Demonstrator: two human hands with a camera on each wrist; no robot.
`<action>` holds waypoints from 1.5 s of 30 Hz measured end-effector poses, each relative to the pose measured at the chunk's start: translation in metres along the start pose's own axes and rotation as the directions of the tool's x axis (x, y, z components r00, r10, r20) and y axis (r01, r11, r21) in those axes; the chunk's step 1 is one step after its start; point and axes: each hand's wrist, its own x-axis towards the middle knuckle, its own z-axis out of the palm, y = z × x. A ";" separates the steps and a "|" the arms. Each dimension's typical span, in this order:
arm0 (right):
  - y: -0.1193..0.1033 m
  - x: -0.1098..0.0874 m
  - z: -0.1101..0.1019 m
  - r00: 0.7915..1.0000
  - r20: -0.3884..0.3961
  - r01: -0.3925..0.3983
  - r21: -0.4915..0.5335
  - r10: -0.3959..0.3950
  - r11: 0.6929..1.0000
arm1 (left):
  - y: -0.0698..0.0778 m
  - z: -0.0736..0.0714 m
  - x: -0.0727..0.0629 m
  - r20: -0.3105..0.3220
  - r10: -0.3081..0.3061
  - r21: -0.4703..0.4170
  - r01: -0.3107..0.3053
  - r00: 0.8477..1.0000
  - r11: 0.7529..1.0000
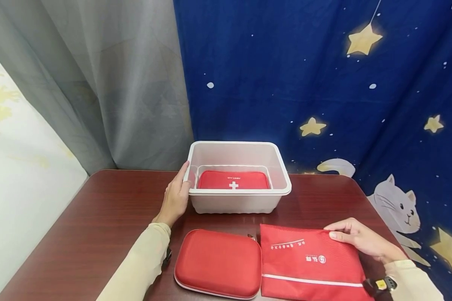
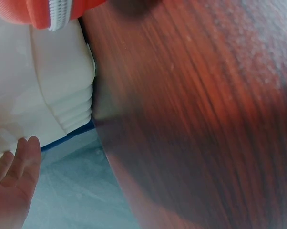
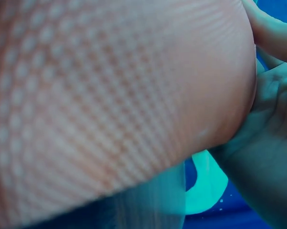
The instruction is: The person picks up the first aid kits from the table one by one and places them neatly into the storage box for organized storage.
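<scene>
So the right hand (image 1: 361, 240) has the far edge of a flat red pouch (image 1: 309, 261) pinched, thumb on top, over toward the table's (image 1: 135, 196) right edge. The left hand (image 1: 176, 196) isn't really clamping anything: fingers pretty straight, laid against the left side of a white bin (image 1: 233, 202), which sits about midway along the table's far edge.

My worry is that one-corner pinch. The pouch looks floppy, so I'd guess it could sag or twist out if it gets lifted like that. Its left side also butts up to a hard red case (image 1: 218, 263) toward the near side, so a sideways drag might nudge that too. And a hard shove from the left hand, with the far edge that close, could push the bin off line.

Stuff I can't make out: the right fingers under the pouch, what's inside it, and its near end, cut off by the frame. Can't tell if pouch and case overlap or just meet. The bin's front wall hides the near part of the first aid kit (image 1: 214, 179) inside. The right wrist view is mostly blurry mesh texture.
</scene>
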 end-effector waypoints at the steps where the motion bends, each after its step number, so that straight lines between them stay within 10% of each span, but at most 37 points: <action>1: -0.002 0.000 -0.001 1.000 -0.001 0.006 -0.005 -0.006 1.000 | 0.000 0.000 0.000 0.001 0.000 0.000 0.000 1.000 1.000; 33: -0.085 0.027 0.006 0.965 -0.098 0.219 -0.207 -0.243 0.954 | -0.002 0.000 -0.001 0.016 -0.014 -0.008 0.014 1.000 1.000; 45: -0.103 0.042 0.011 0.973 -0.152 0.156 -0.137 -0.176 0.978 | -0.001 0.000 -0.001 0.015 -0.018 -0.006 0.018 1.000 1.000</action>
